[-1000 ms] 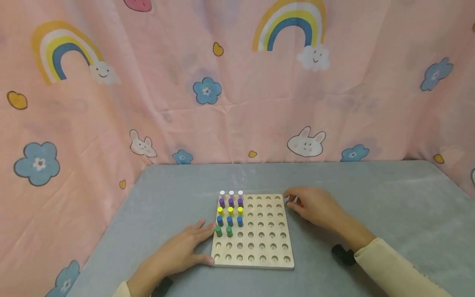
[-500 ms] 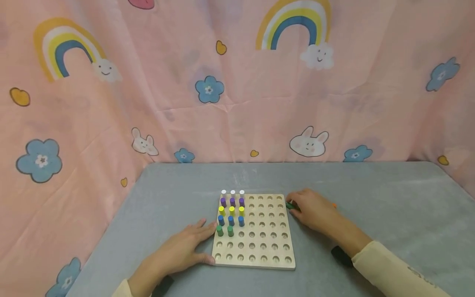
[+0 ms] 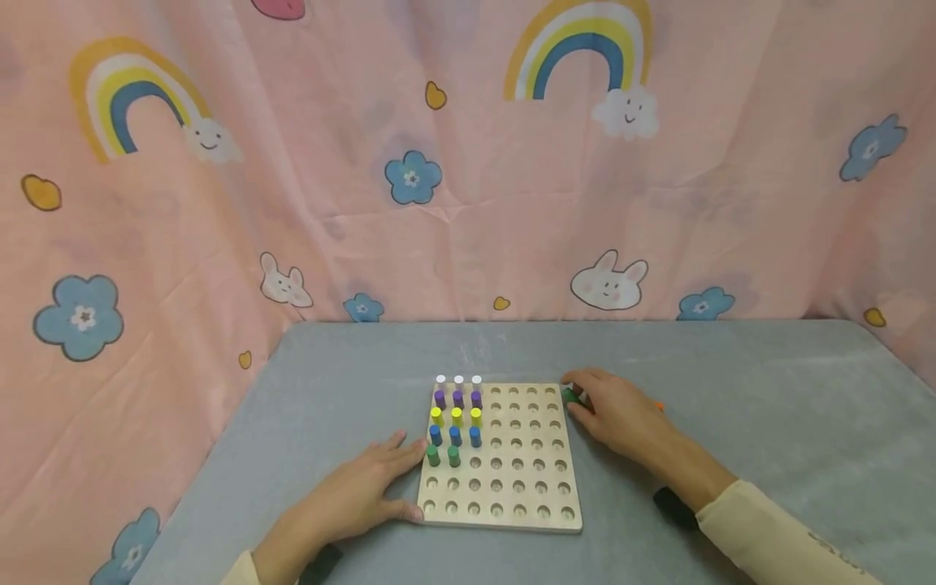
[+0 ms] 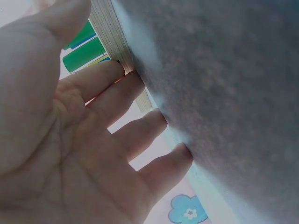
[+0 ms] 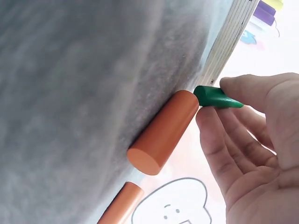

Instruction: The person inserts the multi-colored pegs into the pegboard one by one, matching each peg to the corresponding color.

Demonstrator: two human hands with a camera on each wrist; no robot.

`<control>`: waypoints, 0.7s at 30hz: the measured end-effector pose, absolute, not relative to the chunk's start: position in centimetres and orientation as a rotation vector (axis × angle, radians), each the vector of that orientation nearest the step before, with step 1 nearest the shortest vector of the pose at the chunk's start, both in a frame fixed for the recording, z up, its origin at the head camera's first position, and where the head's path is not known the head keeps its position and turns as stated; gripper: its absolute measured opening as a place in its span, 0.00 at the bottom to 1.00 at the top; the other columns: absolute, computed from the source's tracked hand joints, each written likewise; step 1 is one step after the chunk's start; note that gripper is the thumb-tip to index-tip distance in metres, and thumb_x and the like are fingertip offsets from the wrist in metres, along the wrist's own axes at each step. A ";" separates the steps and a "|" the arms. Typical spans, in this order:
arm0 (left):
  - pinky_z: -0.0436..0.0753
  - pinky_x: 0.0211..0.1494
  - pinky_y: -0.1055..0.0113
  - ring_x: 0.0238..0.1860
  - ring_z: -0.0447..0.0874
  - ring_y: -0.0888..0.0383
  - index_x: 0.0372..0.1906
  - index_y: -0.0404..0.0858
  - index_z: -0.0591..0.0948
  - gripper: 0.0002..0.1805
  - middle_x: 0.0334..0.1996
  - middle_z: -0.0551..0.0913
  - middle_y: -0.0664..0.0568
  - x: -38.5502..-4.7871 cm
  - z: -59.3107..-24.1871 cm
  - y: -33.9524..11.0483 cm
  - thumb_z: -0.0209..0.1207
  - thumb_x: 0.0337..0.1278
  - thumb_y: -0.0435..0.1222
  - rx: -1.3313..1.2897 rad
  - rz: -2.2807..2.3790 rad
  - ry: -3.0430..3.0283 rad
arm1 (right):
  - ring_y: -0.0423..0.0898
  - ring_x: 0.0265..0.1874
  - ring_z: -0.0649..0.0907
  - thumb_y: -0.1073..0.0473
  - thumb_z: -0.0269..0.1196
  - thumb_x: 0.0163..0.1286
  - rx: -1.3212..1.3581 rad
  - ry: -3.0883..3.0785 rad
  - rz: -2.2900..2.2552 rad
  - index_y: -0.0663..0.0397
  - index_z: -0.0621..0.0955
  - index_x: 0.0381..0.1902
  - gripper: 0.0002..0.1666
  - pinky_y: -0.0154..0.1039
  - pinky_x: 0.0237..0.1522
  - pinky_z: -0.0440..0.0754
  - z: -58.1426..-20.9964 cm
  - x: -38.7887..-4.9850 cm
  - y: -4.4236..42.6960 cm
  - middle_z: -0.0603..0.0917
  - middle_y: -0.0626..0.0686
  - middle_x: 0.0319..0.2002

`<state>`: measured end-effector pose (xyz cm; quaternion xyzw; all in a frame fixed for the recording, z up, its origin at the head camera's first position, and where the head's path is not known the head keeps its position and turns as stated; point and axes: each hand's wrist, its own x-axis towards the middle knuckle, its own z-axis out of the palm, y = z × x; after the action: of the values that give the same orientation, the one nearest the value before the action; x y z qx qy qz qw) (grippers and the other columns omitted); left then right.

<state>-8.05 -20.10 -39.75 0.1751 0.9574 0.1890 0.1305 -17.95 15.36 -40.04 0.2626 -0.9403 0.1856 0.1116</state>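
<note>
A pale wooden pegboard point(image 3: 528, 475) lies on the table, with rows of round holes. White, purple, yellow, blue and green pegs point(image 3: 454, 457) stand upright in its left columns. My left hand point(image 3: 358, 491) rests at the board's left edge, thumb and fingers spread and fairly straight, holding nothing. Just off the far right corner, my right hand point(image 3: 621, 414) pinches a green peg point(image 5: 216, 97) between thumb and fingers. The peg is tilted and its end is close to an orange peg point(image 5: 163, 133) lying on the table in the right wrist view.
A second orange peg point(image 5: 120, 205) lies nearby in the right wrist view. Behind my right hand, a bit of orange point(image 3: 660, 405) shows in the head view. The grey table point(image 3: 351, 374) ends at a pink printed curtain point(image 3: 468, 244).
A green peg shows in my right fingers now, where only a dark speck was visible a second ago. The right hand has shifted slightly; the left hand stays at the board.
</note>
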 end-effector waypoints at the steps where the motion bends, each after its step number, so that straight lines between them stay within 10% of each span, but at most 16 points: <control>1: 0.64 0.73 0.35 0.77 0.59 0.39 0.75 0.48 0.67 0.51 0.75 0.65 0.47 -8.1 -39.7 -20.1 0.63 0.44 0.67 0.506 0.546 2.783 | 0.43 0.33 0.83 0.62 0.69 0.63 0.782 -2.748 0.547 0.56 0.83 0.49 0.16 0.41 0.35 0.82 -40.1 -17.9 15.3 0.86 0.54 0.42; 21: 0.66 0.71 0.34 0.75 0.60 0.35 0.75 0.48 0.66 0.50 0.76 0.64 0.43 -8.0 -39.5 -20.1 0.64 0.45 0.64 0.495 0.573 2.773 | 0.44 0.35 0.86 0.59 0.69 0.66 0.769 -2.760 0.556 0.54 0.84 0.47 0.13 0.42 0.36 0.84 -39.3 -17.4 15.0 0.88 0.53 0.43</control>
<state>-7.98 -20.06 -39.55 0.1707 0.9560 0.1976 0.1333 -17.44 14.98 -39.30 0.2618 -0.9398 0.1893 0.1113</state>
